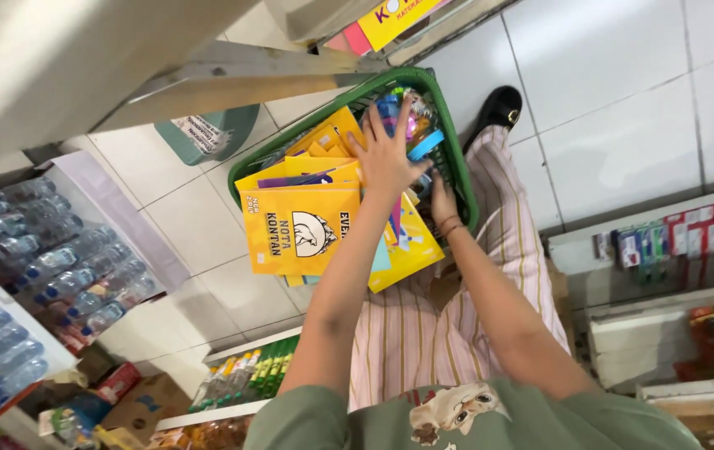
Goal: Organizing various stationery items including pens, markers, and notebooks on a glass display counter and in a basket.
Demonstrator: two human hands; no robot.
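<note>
The person is leaning over a green shopping basket and sorting through what lies in it, and this looks like the middle of arranging or rummaging through a load. The left hand is lying flat with its grip spread wide, fingers fanned, pressing on the stack of yellow booklets just below and to the left of it, fingertips reaching toward the small colourful items packed in the basket's far end. The right hand is reaching down lower, just beside the left wrist, half hidden behind the booklets; whether its grip is closed on anything I cannot tell. The booklets are sticking out over the basket's near rim, so any next shift seems to call for steadying the stack before lifting or sliding it. Room is tight: a metal shelf edge is hanging just above the left grip, bottled water packs are standing well off to its left, and open white floor tiles are lying to the right.
</note>
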